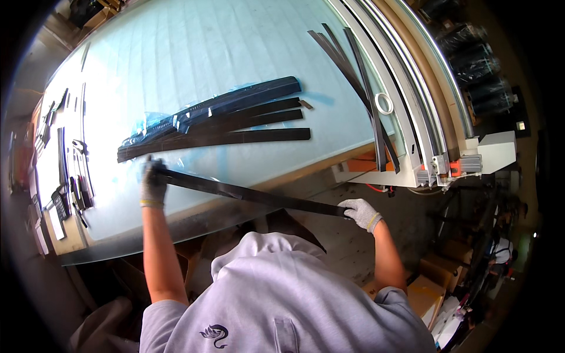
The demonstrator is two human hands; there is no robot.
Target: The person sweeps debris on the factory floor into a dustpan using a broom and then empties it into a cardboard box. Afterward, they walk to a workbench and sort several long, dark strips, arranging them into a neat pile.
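I hold a long flat black strip (253, 195) by both ends. My left hand (153, 183), in a grey knit glove, grips its left end over the near part of the pale glass-topped table (176, 59). My right hand (360, 213), gloved too, grips the right end, which juts out past the table's front edge. Just beyond the strip lies a stack of several similar black strips (235, 130), some partly in clear blue-tinted plastic wrap (156, 123).
More thin black strips (359, 76) lie fanned at the table's right end beside a white tape ring (384, 103). A white and orange machine rail (453, 159) borders the right side. Small tools and dark parts (70, 188) line the left end. Cardboard boxes (429, 288) sit on the floor.
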